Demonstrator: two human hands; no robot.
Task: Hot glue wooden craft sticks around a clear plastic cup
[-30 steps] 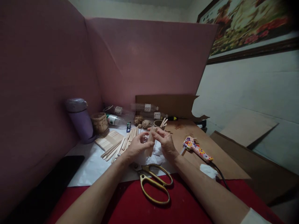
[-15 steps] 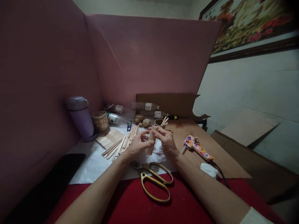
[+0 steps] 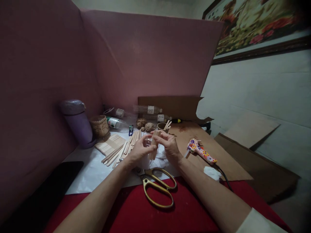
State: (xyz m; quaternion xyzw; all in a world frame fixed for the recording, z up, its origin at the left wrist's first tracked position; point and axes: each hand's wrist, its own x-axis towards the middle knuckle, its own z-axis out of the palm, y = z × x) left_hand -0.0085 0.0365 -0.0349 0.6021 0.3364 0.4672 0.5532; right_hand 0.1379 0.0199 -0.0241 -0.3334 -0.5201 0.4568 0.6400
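Over the white sheet, my left hand (image 3: 139,151) is closed around a clear plastic piece (image 3: 147,141), which looks like part of a bottle. Pale wooden craft sticks (image 3: 155,146) stand nearly upright, side by side, against its right side. My right hand (image 3: 170,148) pinches them near the top, while my left thumb presses on them lower down. Whether the sticks are fixed to the plastic I cannot tell. Just below the hands lie big scissors (image 3: 159,189) with gold handles. Loose craft sticks (image 3: 122,149) are fanned out left of my left hand.
A flower-patterned glue gun (image 3: 201,151) with a black cord lies on cardboard (image 3: 227,166) at right, near crumpled white tissue (image 3: 212,173). Behind are plastic bottles (image 3: 116,123), twine balls (image 3: 141,123) and a cup (image 3: 162,127) holding sticks. A woven basket (image 3: 99,127) and purple bottle (image 3: 77,124) stand left.
The view has swung a little to the right, so everything appears shifted left. The sticks have turned slightly, showing more of their flat faces. Both hands keep their hold.
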